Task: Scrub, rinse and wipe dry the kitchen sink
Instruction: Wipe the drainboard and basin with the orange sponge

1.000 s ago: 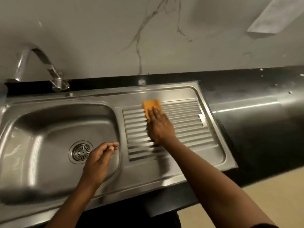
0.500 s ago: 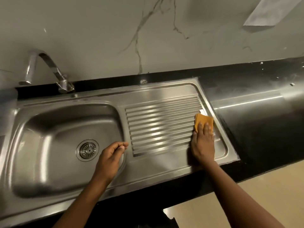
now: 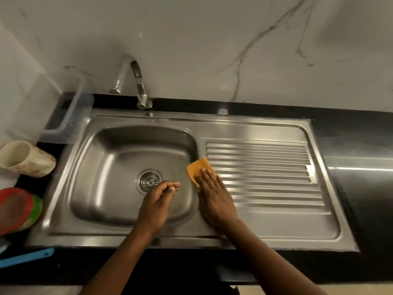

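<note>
The stainless steel sink (image 3: 119,167) has a round drain (image 3: 149,180) in its basin and a ribbed drainboard (image 3: 265,173) on the right. An orange cloth (image 3: 197,167) lies on the strip between basin and drainboard. My right hand (image 3: 214,194) presses flat on the cloth with straight fingers. My left hand (image 3: 158,199) hovers over the basin's right side, fingers loosely curled, holding nothing. A chrome tap (image 3: 136,81) stands behind the basin; no water runs from it.
A cream cup (image 3: 23,158) lies on its side at the left, above red and green plates (image 3: 17,209). A clear plastic container (image 3: 70,116) stands at the back left. A blue item (image 3: 27,257) sits at the front left. Black countertop (image 3: 361,188) extends right.
My right hand slid the orange cloth from the drainboard's right end across to its left edge beside the basin. The view shifted left, bringing the cup and plates into sight.
</note>
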